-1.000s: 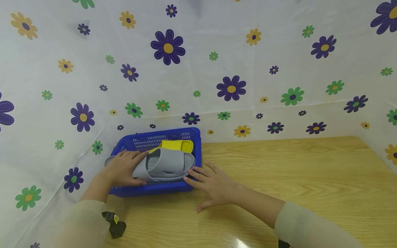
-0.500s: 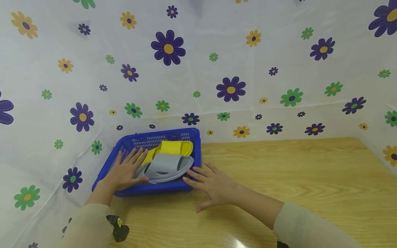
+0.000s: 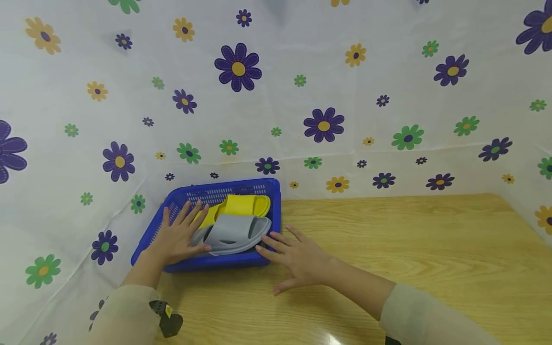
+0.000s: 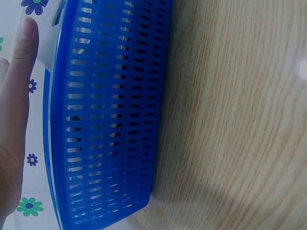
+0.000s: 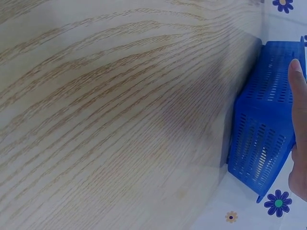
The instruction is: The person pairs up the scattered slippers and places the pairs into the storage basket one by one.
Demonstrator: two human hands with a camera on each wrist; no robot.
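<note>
A blue plastic basket (image 3: 271, 191) with slotted walls stands on the table, holding a grey slipper (image 3: 233, 230) in front and a yellow slipper (image 3: 241, 205) behind it. My left hand (image 3: 177, 239) is spread over the basket's left part, fingers straight, and hides the heel end of the grey slipper. In the left wrist view the left thumb (image 4: 21, 52) lies above the rim. My right hand (image 3: 297, 256) hovers with spread fingers at the front right corner, its fingertips overlapping the rim in the head view. Nothing is gripped by either hand.
The wood-grain table (image 3: 388, 239) extends right and toward me from the basket. A white cloth with printed flowers (image 3: 323, 124) hangs behind and at both sides, close to the basket's back and left. A black device (image 3: 168, 321) sits at the left wrist.
My left hand has let go of the grey slipper, which now lies lower in the basket, and its fingers have spread. The right hand has stayed nearly still.
</note>
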